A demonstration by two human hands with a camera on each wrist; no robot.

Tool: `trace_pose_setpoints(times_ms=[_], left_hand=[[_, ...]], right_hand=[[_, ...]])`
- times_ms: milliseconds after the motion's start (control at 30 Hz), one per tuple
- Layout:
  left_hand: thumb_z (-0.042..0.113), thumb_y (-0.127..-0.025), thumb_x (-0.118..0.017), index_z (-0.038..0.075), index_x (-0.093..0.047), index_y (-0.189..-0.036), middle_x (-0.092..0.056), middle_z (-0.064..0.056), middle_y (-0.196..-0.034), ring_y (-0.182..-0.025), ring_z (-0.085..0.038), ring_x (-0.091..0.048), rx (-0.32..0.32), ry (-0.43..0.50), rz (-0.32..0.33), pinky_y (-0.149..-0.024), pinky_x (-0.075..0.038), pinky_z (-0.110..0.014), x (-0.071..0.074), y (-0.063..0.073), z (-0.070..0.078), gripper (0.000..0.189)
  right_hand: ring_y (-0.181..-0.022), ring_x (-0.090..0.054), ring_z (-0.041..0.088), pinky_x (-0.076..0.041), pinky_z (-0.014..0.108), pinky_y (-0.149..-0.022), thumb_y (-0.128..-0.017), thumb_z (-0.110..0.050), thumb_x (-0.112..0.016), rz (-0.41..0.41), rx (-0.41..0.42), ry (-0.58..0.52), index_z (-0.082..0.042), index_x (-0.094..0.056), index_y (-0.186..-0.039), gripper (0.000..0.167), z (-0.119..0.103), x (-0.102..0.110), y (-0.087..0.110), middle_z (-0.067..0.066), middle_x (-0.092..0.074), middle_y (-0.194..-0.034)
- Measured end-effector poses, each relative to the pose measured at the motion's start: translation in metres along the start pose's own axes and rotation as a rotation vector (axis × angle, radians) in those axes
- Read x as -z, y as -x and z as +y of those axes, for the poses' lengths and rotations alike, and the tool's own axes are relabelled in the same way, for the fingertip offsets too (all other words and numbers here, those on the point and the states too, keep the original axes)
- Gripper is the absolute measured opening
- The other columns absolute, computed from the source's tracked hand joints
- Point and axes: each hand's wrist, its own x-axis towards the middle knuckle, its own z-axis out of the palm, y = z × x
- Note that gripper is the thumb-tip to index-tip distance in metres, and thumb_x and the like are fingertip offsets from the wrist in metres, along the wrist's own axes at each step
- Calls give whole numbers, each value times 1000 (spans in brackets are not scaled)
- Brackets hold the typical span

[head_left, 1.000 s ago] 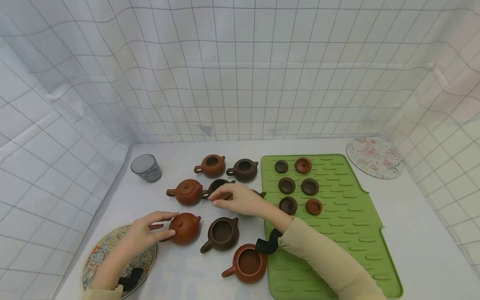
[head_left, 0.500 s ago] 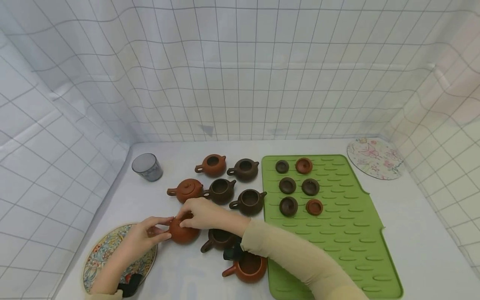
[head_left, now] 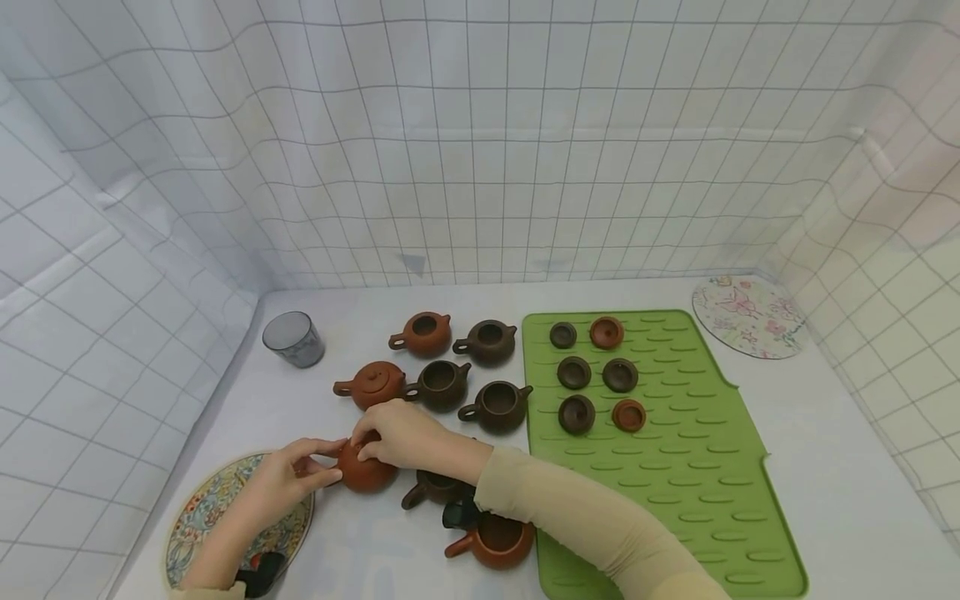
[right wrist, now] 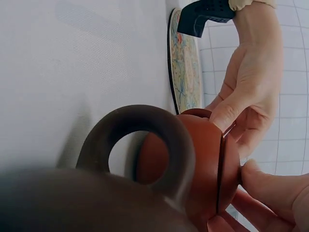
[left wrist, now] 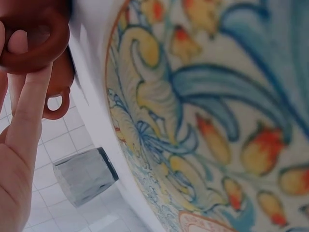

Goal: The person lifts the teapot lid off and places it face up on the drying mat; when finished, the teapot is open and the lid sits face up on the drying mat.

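A small reddish-brown clay teapot (head_left: 367, 477) stands left of the middle in the head view. My left hand (head_left: 277, 487) holds it on its handle side, thumb against the body in the right wrist view; in the left wrist view a fingertip shows through the handle (left wrist: 60, 41). From the right, my right hand (head_left: 411, 437) pinches the knob of its lid (right wrist: 232, 169), which sits on the pot with a thin dark seam. A dark brown lidless teapot (head_left: 435, 487) lies partly under my right wrist, its handle (right wrist: 178, 150) close to the right wrist camera.
Several lidless teapots, such as one dark pot (head_left: 501, 407), and one lidded pot (head_left: 375, 383) stand around. Several loose lids, one dark lid (head_left: 574, 372) among them, lie on a green mat (head_left: 675, 492). A patterned plate (head_left: 217, 500) and a grey glass (head_left: 294, 337) are left.
My right hand has come left and nearer, from above the dark teapots to the reddish teapot, and now pinches its lid knob. My left hand has drawn its fingers in at the handle side.
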Motion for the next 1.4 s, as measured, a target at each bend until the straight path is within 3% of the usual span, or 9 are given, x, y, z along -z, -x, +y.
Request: trace_pose_setpoints(times_ms=[267, 533, 767, 967, 1133, 1400], left_hand=[[19, -87, -75, 0, -63, -126, -71, -9, -99, -74, -6, -64, 40, -25, -31, -61, -51, -25, 3, -3, 1, 45], [19, -87, -75, 0, -63, -123, -71, -12, -104, -76, -5, -66, 31, -24, -41, -63, -52, -25, 1, -5, 0, 42], [16, -86, -75, 1, -63, -126, -68, -17, -113, -77, -3, -66, 40, 14, -42, -64, -52, -26, -1, -2, -2, 44], [15, -85, -76, 2, -64, -125, -69, -15, -111, -75, -3, -64, 41, -5, -25, -61, -51, -25, -1, -3, -1, 44], [14, -86, -75, 3, -64, -126, -70, -13, -108, -74, -2, -64, 33, -14, -32, -61, -50, -25, 0, -4, 0, 44], [16, -86, -75, 4, -64, -127, -70, -14, -109, -75, -3, -65, 38, -12, -28, -61, -50, -25, 0, -2, 1, 44]], right_hand=[[-87, -61, -4, -45, 8, -70, -92, -27, -70, 77, -49, -174, -19, -77, -105, 17, 6, -1, 2, -9, -74, -105], [-79, -56, -5, -45, 12, -67, -93, -32, -69, 112, -87, -344, -22, -77, -107, 19, 11, 17, 13, -10, -74, -104], [-83, -65, -1, -52, 20, -76, -92, -30, -70, 104, -150, -614, -21, -76, -103, 16, 26, 37, 33, -8, -73, -97], [-94, -71, 14, -56, 36, -91, -96, -20, -65, 77, -229, -957, -8, -70, -115, 23, 49, 57, 56, 5, -69, -116], [-93, -66, 11, -56, 32, -89, -100, -9, -54, 101, -257, -1231, 7, -58, -124, 30, 73, 64, 81, 5, -64, -112], [-98, -71, 14, -57, 30, -87, -103, -8, -49, 161, -254, -1428, -7, -60, -124, 24, 110, 65, 128, 3, -69, -111]])
